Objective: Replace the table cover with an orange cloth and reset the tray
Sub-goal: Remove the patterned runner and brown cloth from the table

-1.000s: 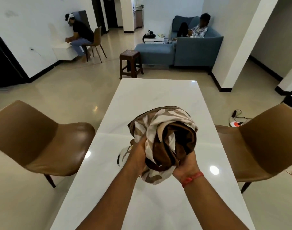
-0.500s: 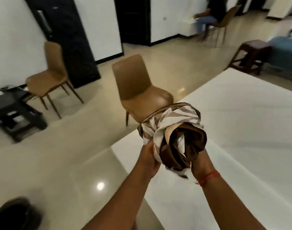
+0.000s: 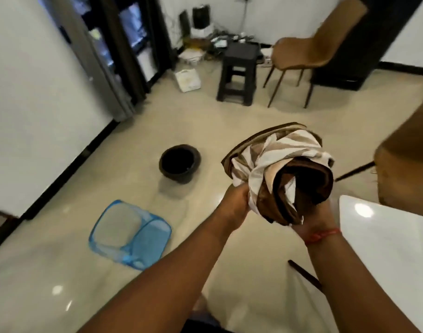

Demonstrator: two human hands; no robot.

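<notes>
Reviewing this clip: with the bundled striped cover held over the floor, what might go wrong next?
1. The bunched brown-and-white striped cloth is gripped only from below by the left hand and right hand; a loose fold might slip and trail.
2. The blue mesh basket lies tipped on its side on the floor, so a dropped cloth may miss it.
3. The black round tub sits nearby, a possible trip hazard.
</notes>
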